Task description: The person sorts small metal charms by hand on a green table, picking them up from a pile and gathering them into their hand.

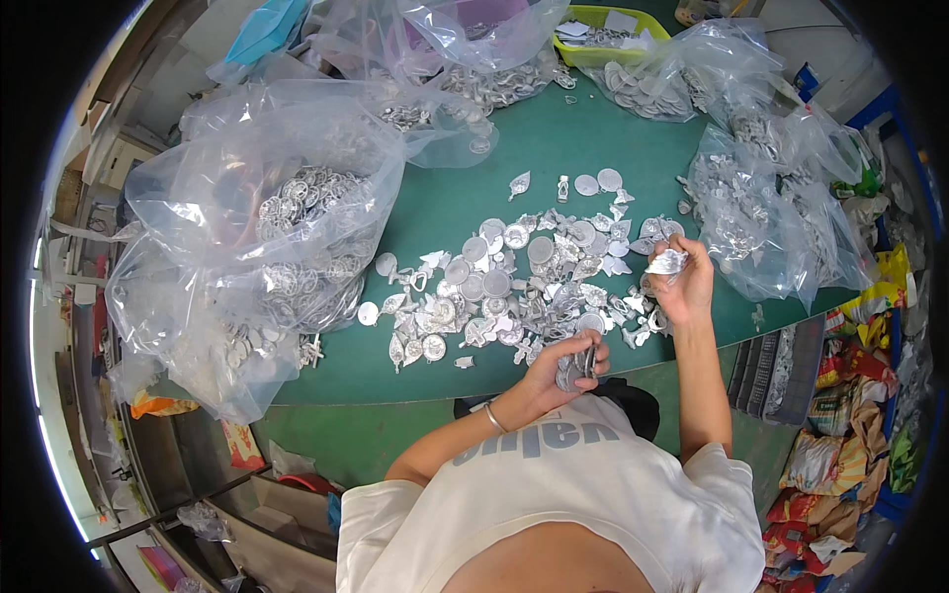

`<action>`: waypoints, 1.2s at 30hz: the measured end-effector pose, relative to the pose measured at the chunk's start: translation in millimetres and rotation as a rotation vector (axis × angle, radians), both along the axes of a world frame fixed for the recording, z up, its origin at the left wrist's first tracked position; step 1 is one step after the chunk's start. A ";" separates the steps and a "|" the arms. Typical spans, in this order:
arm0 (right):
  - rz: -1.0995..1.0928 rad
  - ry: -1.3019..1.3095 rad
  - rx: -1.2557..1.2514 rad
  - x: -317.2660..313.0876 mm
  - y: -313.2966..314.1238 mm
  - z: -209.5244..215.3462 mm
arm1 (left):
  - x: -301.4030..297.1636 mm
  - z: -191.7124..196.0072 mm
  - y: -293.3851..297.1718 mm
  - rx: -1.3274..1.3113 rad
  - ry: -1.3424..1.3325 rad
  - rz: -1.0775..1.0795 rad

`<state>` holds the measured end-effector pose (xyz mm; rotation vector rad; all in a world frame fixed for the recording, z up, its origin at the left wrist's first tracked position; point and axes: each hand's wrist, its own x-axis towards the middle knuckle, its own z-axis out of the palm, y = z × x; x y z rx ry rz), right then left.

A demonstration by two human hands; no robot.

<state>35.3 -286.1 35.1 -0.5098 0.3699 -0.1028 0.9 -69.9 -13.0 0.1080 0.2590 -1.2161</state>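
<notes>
Close to the table's front edge, my left hand [546,380] is closed around a small stack of round metal discs [573,372]. My right hand [694,287], raised at the right end of the pile, pinches a silvery leaf-shaped metal piece [667,262]; whether it is one piece or more I cannot tell. Between and beyond my hands spreads a loose pile of metal charms [539,282], with discs, leaves and small figures mixed together. Behind the pile lie a single leaf charm [519,185], a small narrow piece [563,189] and two flat discs [609,180], apart from the rest.
Large clear plastic bags of metal parts stand on the green table [445,198]: a big bag [326,227] at left, another bag [736,212] at right. A yellow-green basket [643,25] sits at the back. Right of the table are a grey crate [761,371] and colourful sacks [835,410].
</notes>
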 end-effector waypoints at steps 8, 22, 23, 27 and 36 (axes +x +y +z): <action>0.392 0.123 -1.409 -4.8 29.3 -22.9 | 0.2 -0.3 -0.2 0.006 -0.002 -0.004; 0.393 -0.100 -0.223 7.2 1.7 -3.0 | -1.9 1.1 -0.4 0.013 0.005 -0.002; 0.401 -0.081 -0.266 9.5 5.3 -6.2 | -2.3 0.5 -0.4 0.010 0.006 0.002; 0.470 0.024 -1.309 16.0 24.7 -10.7 | -2.2 -0.2 0.1 0.013 0.002 0.009; 0.343 -0.076 -1.306 18.9 21.6 -15.3 | -0.6 -0.5 2.1 0.001 0.001 0.006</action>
